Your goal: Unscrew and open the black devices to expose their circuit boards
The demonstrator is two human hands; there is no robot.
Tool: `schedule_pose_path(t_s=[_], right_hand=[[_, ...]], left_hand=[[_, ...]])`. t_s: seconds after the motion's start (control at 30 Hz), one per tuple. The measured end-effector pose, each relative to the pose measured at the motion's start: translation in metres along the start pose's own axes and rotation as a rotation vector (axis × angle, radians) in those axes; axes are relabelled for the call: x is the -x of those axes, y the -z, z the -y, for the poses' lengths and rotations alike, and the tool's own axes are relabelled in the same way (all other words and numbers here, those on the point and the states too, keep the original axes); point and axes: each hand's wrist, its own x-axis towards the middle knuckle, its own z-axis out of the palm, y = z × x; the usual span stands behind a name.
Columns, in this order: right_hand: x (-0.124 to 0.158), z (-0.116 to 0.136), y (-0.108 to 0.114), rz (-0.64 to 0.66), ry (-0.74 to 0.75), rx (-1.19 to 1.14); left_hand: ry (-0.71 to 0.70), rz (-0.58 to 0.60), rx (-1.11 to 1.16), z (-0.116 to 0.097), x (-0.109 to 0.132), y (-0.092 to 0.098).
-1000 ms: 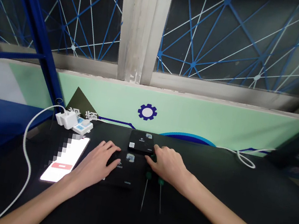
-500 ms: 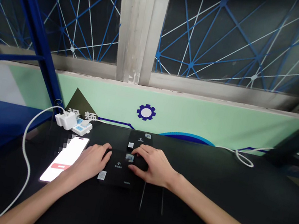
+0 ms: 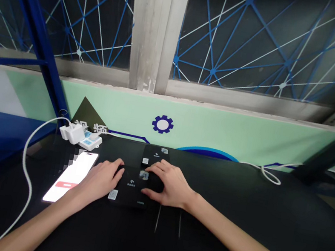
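A flat black box (image 3: 130, 190) with a white logo, a square code label and a silvery sticker lies on the black table in front of me. My left hand (image 3: 104, 178) grips its left side, with the thumb and fingers bent at the edge. On the opposite side my right hand (image 3: 171, 184) curves around the right edge, its thumb lower and its fingers higher. Just behind, a second, similar black box (image 3: 156, 154) lies close to the right fingertips. Parts of the front box's sides are hidden by my hands.
A phone (image 3: 72, 176) with a lit screen lies left of my left hand, partly under the forearm. Behind it are a white power strip (image 3: 90, 141) with a plugged-in charger (image 3: 74, 133) and a white cable (image 3: 24, 161). Another cable (image 3: 270, 177) loops at the back right.
The whole view has shifted slightly. My hands and the two boxes keep almost the same places relative to each other.
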Motion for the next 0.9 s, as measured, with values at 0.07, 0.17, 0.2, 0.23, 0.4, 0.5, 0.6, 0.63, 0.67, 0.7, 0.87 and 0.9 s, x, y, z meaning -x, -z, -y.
schedule_pose_path(t_s=[0.07,0.17,0.2,0.23,0.4,0.5,0.6,0.63,0.67,0.7,0.87,0.9], right_hand=[[-0.001,-0.001,-0.001,0.027,0.021,-0.005],[-0.002,-0.002,-0.003,0.073,0.042,-0.023],[-0.002,-0.003,-0.003,0.085,0.045,-0.03],[-0.002,-0.004,-0.004,0.096,0.046,-0.039],[-0.002,-0.008,-0.006,0.081,0.03,-0.099],[-0.002,-0.009,-0.007,0.028,0.011,-0.172],[-0.001,-0.01,-0.008,-0.015,-0.001,-0.269],[-0.001,-0.01,-0.008,-0.032,0.0,-0.298],[-0.001,-0.011,-0.008,-0.054,0.002,-0.322],[-0.001,-0.011,-0.008,-0.078,0.007,-0.342],[0.001,-0.012,-0.01,-0.195,0.056,-0.388],[0.001,-0.012,-0.01,-0.218,0.073,-0.389]], left_hand=[[0.005,0.01,0.019,0.001,-0.001,-0.001],[-0.003,0.009,0.049,0.001,-0.001,-0.001],[-0.007,0.005,0.054,0.0,-0.001,-0.001],[-0.011,0.0,0.057,-0.001,-0.001,-0.002],[-0.033,-0.032,0.078,-0.001,-0.001,-0.002],[-0.063,-0.086,0.127,0.001,-0.002,-0.001],[-0.084,-0.142,0.203,0.002,-0.003,0.004],[-0.087,-0.162,0.229,0.002,-0.003,0.005],[-0.086,-0.18,0.255,0.001,-0.003,0.007],[-0.083,-0.196,0.281,0.001,-0.003,0.009],[-0.041,-0.222,0.366,-0.001,-0.003,0.016],[-0.034,-0.206,0.381,0.0,-0.003,0.017]])
